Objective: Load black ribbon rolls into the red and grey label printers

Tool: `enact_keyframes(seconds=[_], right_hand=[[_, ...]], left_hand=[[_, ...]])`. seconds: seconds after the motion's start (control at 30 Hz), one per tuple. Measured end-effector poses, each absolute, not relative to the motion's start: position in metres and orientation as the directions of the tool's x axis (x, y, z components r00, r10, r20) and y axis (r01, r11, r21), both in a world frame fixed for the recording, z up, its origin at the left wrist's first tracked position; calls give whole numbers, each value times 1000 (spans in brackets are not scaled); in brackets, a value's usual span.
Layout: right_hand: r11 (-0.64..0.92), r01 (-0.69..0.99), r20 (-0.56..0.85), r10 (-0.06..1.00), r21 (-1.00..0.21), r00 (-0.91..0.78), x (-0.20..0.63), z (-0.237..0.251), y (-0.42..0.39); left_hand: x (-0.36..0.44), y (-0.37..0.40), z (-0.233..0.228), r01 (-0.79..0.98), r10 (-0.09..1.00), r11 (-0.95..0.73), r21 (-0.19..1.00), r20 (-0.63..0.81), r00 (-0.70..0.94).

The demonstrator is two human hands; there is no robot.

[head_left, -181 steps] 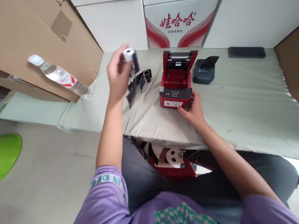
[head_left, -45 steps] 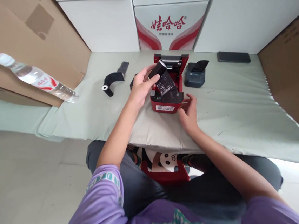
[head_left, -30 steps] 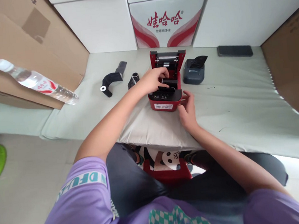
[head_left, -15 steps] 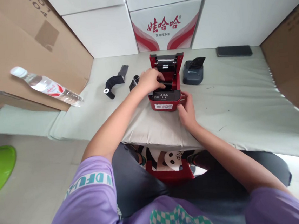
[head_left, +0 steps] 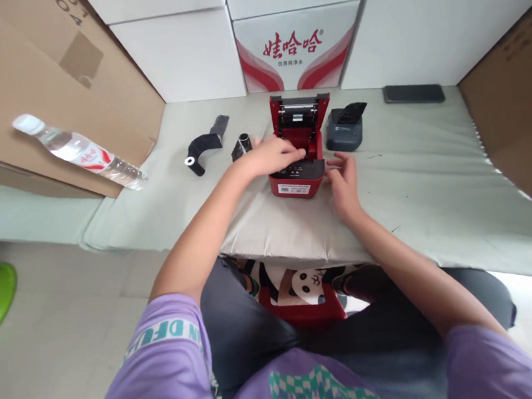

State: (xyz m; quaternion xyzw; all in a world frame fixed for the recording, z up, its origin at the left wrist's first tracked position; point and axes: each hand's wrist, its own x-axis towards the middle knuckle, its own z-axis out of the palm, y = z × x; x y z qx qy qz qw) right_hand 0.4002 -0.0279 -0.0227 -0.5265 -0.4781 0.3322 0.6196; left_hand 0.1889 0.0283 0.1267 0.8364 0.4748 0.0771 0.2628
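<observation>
I had one red printer on the worktop. My right hand was open beside it, holding nothing. My left hand lay over its open middle, fingers bent. Farther back sat one gray printer and two black strips.

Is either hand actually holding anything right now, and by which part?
Nothing is gripped. The left hand reaches into the open red printer, its fingers hiding what they touch. The right hand rests open beside the printer's right front corner.
</observation>
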Motion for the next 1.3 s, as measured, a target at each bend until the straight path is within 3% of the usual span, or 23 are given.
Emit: enact_keyframes(seconds=[0.13, 0.27, 0.47, 0.63, 0.97, 1.3], right_hand=[[317, 62, 316, 872, -946, 375, 417, -2, 24], [438, -2, 422, 867, -899, 266, 412, 11, 82], [583, -46, 567, 803, -811, 186, 394, -16, 103], [545, -12, 533, 824, -838, 192, 391, -26, 92], [504, 80, 510, 844, -860, 165, 388, -17, 90], [499, 17, 495, 854, -867, 160, 385, -16, 90]], left_hand=[[189, 24, 120, 761, 826, -419, 496, -140, 546], [191, 29, 119, 743, 828, -412, 527, -122, 547], [194, 26, 128, 760, 803, -437, 481, -173, 571], [198, 24, 133, 794, 788, -464, 392, -227, 572], [202, 58, 142, 721, 622, -448, 529, -395, 676], [196, 49, 128, 713, 675, -439, 548, -323, 664]])
